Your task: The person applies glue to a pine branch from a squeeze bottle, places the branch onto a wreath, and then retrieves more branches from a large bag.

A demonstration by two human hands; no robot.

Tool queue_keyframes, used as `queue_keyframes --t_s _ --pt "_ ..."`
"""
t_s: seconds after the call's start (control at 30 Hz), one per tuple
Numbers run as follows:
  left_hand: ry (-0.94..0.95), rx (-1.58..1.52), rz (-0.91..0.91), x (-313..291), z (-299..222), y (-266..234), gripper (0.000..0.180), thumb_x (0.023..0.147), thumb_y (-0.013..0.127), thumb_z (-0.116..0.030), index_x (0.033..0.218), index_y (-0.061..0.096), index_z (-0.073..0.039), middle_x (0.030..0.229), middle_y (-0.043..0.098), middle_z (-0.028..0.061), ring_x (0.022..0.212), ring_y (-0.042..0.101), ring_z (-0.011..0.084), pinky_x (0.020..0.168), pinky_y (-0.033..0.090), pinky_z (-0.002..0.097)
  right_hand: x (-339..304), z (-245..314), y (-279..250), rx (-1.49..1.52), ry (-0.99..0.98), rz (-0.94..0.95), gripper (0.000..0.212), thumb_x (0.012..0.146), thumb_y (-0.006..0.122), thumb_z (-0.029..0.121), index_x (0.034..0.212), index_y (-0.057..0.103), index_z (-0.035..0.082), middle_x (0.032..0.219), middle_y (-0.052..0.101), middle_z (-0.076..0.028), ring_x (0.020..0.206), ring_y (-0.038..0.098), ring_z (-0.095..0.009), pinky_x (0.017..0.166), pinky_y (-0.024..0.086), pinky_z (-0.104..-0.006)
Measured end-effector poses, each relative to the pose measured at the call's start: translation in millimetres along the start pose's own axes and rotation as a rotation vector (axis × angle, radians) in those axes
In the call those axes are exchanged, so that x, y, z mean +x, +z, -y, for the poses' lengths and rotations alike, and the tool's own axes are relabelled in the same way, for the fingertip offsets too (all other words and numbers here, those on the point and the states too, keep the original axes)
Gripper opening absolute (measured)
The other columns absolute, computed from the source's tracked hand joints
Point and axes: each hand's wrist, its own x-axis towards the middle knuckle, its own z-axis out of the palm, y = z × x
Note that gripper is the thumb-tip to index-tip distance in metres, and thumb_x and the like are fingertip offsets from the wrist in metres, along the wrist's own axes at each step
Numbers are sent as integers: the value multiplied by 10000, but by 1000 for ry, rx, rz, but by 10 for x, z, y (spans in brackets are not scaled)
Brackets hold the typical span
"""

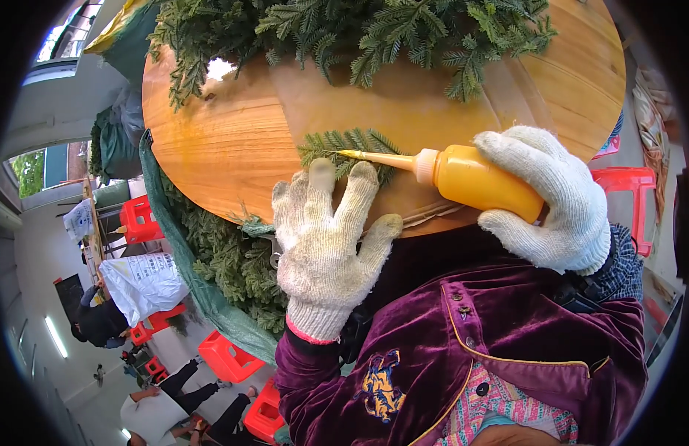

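Observation:
My right hand (pixel 563 197), in a white knit glove, is wrapped round a squeeze bottle (pixel 482 178) of yellow liquid. The bottle lies tilted nearly level, its long yellow nozzle (pixel 378 158) pointing left over a small green fir sprig (pixel 348 140). My left hand (pixel 322 253), in a soiled white glove, rests with fingers spread; its fingertips touch or nearly touch the sprig's near edge. Beneath the sprig is a brownish sheet (pixel 322 104) on the round wooden table (pixel 210 141). My hands partly cover the sprig's lower side.
A heap of fir branches (pixel 404 33) covers the table's far side. Left of the table, more branches (pixel 236 260) fill a green sack (pixel 203 286). Red stools (pixel 229 357) stand on the floor at left, another red stool (pixel 630 193) at right. People sit farther off at lower left.

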Motion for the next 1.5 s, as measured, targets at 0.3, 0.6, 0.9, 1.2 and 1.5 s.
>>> queue_keyframes --t_s 0.3,0.6,0.9,1.2,1.5 --pt "22 27 40 35 -17 -49 605 845 773 -377 1330 639 -41 1298 592 280 1210 560 469 1075 392 571 187 144 -172 -78 -57 86 662 712 822 18 1337 610 -39 1121 669 -222 981 680 -350 862 547 -414" --pt "42 17 21 37 -21 -48 590 839 753 -409 1327 625 -104 1253 582 259 1177 553 457 1074 380 612 172 131 -271 -63 -108 91 669 703 780 -40 1347 597 -40 1077 670 -211 924 690 -350 816 550 -418" --pt "41 27 34 18 -14 -41 587 857 745 -418 1345 623 -115 1282 579 267 1197 545 471 1083 377 611 113 112 -329 -30 -93 84 665 723 759 -45 1366 592 -22 1079 674 -206 931 692 -346 821 552 -414" --pt "25 65 52 19 -32 -35 586 856 744 -434 1337 639 -116 1311 580 280 1198 556 490 1101 379 596 42 89 -418 -36 -62 98 664 715 769 -17 1358 605 0 1061 674 -196 926 695 -331 798 555 -398" --pt "39 65 42 18 1 -50 579 856 743 -434 1327 646 -111 1301 584 283 1182 566 483 1097 387 589 2 47 -492 -68 -40 89 621 721 788 42 1318 630 -20 1071 658 -194 934 679 -325 831 537 -379"
